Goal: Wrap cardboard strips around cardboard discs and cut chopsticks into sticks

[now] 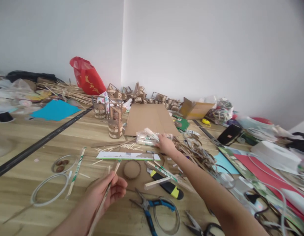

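Note:
My left hand (111,186) is closed around a long thin wooden stick (100,208), which slants from the bottom edge up past my thumb; a pale stick end (117,166) shows above the fingers. Farther out, my right hand (165,144) reaches onto a clear plastic packet of wrapped chopsticks (145,137), its fingers closed at the packet's right part. What the fingertips grip there is partly hidden. Between the hands lie a white strip of card (127,156) and a round ring (132,169). Short pale stick pieces (128,146) lie scattered behind the card.
Blue-handled pliers (148,208), a box cutter (166,185) and scissors (194,224) lie near the front. Small bamboo baskets (114,126) stand behind, beside a cardboard sheet (150,118). Curled strips (198,149) pile up on the right. White coiled tubing (50,190) lies left.

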`<act>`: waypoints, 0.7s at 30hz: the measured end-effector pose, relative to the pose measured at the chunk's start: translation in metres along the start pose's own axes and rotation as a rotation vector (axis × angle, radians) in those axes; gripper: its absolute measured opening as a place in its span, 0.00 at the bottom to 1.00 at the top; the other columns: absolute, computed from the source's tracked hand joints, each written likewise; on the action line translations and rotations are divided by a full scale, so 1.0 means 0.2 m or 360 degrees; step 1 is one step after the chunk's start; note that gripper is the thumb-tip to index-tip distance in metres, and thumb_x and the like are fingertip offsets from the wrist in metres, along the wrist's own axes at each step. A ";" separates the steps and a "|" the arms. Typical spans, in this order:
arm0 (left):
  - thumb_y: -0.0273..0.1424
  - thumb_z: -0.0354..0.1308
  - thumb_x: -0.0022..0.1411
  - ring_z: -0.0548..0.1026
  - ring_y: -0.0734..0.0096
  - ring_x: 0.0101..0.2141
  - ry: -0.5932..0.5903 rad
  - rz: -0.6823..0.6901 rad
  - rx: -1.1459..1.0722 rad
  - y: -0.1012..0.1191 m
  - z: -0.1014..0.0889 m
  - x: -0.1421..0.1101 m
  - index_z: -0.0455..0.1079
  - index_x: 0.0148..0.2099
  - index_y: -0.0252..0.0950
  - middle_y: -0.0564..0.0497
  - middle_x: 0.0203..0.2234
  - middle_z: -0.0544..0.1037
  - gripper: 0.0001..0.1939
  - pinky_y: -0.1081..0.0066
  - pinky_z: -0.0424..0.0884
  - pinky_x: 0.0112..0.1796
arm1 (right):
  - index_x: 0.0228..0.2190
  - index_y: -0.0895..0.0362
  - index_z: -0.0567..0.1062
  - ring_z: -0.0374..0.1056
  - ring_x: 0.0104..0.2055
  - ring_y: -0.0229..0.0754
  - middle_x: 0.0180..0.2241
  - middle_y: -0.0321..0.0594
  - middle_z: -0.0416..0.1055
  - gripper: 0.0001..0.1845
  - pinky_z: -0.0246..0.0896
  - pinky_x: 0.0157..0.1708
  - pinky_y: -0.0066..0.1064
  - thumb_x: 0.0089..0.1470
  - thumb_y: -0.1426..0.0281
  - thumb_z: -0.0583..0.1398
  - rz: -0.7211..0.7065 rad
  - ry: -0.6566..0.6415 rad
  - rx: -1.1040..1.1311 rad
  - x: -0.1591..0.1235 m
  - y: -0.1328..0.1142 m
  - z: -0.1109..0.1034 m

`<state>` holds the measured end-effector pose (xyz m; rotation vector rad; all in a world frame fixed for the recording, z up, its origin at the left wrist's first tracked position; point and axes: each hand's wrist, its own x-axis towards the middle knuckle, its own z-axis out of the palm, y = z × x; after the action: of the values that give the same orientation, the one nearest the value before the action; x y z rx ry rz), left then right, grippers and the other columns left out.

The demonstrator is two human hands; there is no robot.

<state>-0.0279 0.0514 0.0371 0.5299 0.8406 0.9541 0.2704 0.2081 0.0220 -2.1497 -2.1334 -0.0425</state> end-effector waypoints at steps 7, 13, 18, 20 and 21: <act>0.33 0.69 0.54 0.76 0.70 0.25 0.0103 -0.0045 -0.0064 -0.01 -0.09 -0.02 0.65 0.21 0.37 0.51 0.23 0.79 0.17 0.72 0.73 0.32 | 0.49 0.58 0.72 0.73 0.42 0.44 0.46 0.43 0.72 0.16 0.72 0.40 0.40 0.64 0.63 0.59 0.0374 0.0522 0.0520 -0.07 0.27 -0.20; 0.36 0.71 0.52 0.75 0.70 0.25 -0.0002 -0.0034 -0.0043 -0.04 -0.11 0.01 0.64 0.21 0.37 0.51 0.22 0.78 0.18 0.71 0.71 0.31 | 0.44 0.59 0.73 0.72 0.35 0.39 0.39 0.39 0.74 0.14 0.71 0.36 0.35 0.64 0.62 0.58 0.0585 0.0759 0.0785 -0.32 0.30 -0.08; 0.45 0.72 0.46 0.73 0.70 0.23 -0.0008 -0.0008 0.0047 -0.07 -0.11 -0.03 0.63 0.22 0.37 0.50 0.21 0.77 0.23 0.71 0.68 0.29 | 0.19 0.55 0.67 0.64 0.22 0.39 0.18 0.32 0.65 0.21 0.63 0.27 0.33 0.61 0.60 0.59 0.0543 0.0655 0.1051 -0.40 0.15 -0.04; 0.49 0.72 0.44 0.73 0.70 0.24 0.0060 0.0031 0.0068 -0.07 -0.12 -0.08 0.63 0.22 0.37 0.51 0.21 0.77 0.25 0.71 0.67 0.29 | 0.16 0.51 0.62 0.60 0.19 0.41 0.14 0.33 0.61 0.23 0.58 0.23 0.34 0.60 0.57 0.55 0.0488 0.0614 0.1198 -0.37 0.07 -0.12; 0.50 0.71 0.43 0.72 0.71 0.23 0.0113 0.0055 0.0081 -0.06 -0.13 -0.11 0.62 0.23 0.37 0.51 0.21 0.77 0.26 0.71 0.66 0.29 | 0.18 0.51 0.63 0.60 0.19 0.40 0.15 0.33 0.61 0.22 0.57 0.23 0.33 0.59 0.56 0.56 0.0425 0.0557 0.1291 -0.35 0.02 -0.16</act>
<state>-0.0495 0.0269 0.0213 0.5587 0.9238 0.9897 0.2749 0.1349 0.0467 -1.7339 -1.3226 0.3716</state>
